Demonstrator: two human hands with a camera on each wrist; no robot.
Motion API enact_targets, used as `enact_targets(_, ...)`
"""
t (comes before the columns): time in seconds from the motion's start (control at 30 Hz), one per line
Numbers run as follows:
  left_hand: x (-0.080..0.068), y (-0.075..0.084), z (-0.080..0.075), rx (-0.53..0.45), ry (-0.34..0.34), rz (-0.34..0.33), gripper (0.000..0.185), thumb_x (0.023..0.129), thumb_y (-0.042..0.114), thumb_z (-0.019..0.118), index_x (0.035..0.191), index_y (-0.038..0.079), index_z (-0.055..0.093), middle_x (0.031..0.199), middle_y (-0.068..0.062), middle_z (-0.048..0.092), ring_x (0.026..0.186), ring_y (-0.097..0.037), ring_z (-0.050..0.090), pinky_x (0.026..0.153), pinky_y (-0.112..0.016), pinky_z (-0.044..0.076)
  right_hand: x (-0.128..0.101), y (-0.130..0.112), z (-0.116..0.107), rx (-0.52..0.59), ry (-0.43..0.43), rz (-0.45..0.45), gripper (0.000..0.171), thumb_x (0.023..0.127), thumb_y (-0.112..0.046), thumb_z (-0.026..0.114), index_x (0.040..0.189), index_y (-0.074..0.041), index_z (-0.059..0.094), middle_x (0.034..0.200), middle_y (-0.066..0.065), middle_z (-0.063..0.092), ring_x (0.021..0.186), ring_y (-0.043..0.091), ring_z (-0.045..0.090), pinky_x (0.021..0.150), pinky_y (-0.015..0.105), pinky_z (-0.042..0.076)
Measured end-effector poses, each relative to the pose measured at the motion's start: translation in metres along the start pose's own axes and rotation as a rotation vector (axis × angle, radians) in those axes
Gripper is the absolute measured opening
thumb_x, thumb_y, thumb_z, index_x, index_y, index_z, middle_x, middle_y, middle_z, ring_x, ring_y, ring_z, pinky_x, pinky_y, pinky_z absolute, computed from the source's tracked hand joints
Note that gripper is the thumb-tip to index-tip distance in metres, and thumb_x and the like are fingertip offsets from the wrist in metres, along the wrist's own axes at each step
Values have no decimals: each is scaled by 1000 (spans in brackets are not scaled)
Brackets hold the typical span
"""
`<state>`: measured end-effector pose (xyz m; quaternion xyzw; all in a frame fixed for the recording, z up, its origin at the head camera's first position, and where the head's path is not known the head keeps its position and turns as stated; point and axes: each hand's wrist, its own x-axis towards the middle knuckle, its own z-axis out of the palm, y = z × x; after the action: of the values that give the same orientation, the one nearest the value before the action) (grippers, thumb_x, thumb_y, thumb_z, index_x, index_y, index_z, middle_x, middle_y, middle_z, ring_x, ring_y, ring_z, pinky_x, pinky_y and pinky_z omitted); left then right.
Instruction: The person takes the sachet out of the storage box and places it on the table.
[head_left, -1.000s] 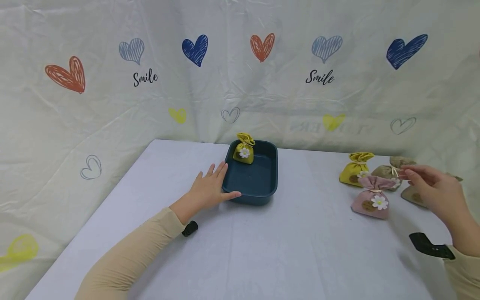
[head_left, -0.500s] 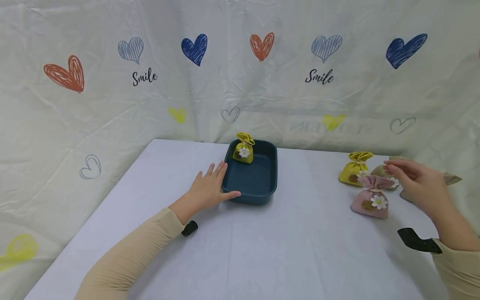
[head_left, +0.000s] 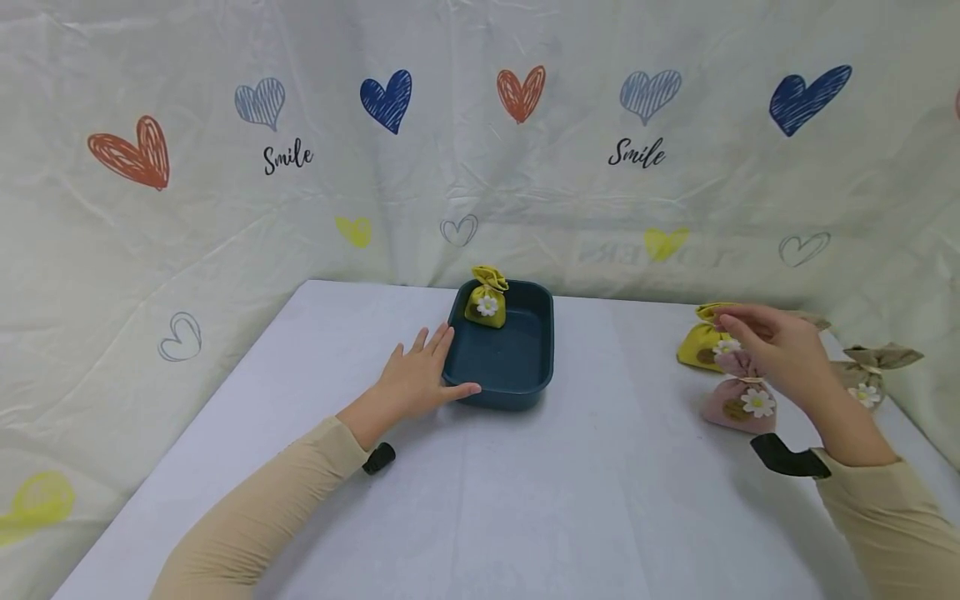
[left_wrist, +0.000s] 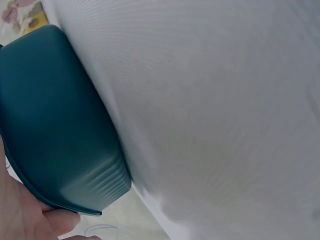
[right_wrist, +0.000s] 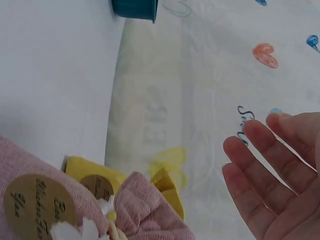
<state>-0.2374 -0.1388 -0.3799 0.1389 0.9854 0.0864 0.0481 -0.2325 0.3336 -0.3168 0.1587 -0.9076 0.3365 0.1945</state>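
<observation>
My left hand (head_left: pixel 411 379) rests along the left side of a dark teal plastic bin (head_left: pixel 501 400), fingers spread at its rim. A small yellow drawstring pouch (head_left: pixel 486 310) with a white flower sits inside the bin at its back left. On the right, my right hand (head_left: pixel 783 350) hovers over a group of pouches and holds nothing; its fingers look extended and loosely bent in the right wrist view. Below it stand a pink pouch (head_left: pixel 738 404) and another yellow pouch (head_left: pixel 699 346), whose top is partly covered by the fingertips. A beige pouch (head_left: pixel 870 379) stands right of the wrist.
Another beige pouch (head_left: pixel 813 319) is mostly hidden behind my right hand. A white cloth (head_left: pixel 585 483) covers the table. At the back hangs a pale sheet (head_left: pixel 562 183) printed with hearts and "Smile".
My right hand has moved left, from over the beige pouches to above the yellow and pink ones, uncovering the rightmost beige pouch. My left hand has stayed at the bin.
</observation>
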Motion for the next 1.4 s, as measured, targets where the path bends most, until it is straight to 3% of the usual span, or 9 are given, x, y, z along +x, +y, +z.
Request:
enact_targets(0.17,-2,1,-2,-2,1,-4,112,89,81,51,166,10,10,172,-5,8,156,-34,9,120,-64,14,8,-10,12,55,-42,-16,29,107,-19,60,123,2,70,101,-28,67,90,-23,56,71,4,44)
enact_targets(0.4,-3,3,-3,8,-1,1,111,90,80,52,166,9,12,172,-7,10,156,-35,10,119,-64,16,20,-26,29,68,-88,-95,24,106,-13,60,120,2,71,107,13,75,91,-20,58,72,5,46)
enact_targets(0.5,-3,3,-3,12,-4,0,111,90,80,51,166,9,12,172,-7,9,156,-36,10,119,-64,16,24,-33,36,68,-97,-149,22,104,-8,61,119,4,72,108,22,74,91,-21,58,75,3,45)
enact_targets(1.17,-3,4,-3,10,-2,8,111,90,80,51,166,9,11,171,-8,9,156,-35,10,119,-64,17,47,-63,73,210,-142,-176,23,104,-8,61,121,3,71,111,20,74,94,-6,65,82,6,46)
enact_targets(1.4,-2,3,-2,2,-10,1,112,90,80,51,166,9,10,172,-7,7,156,-35,9,119,-63,16,54,-70,87,231,-175,-141,24,105,-10,61,122,3,71,113,18,74,100,25,71,83,7,47)
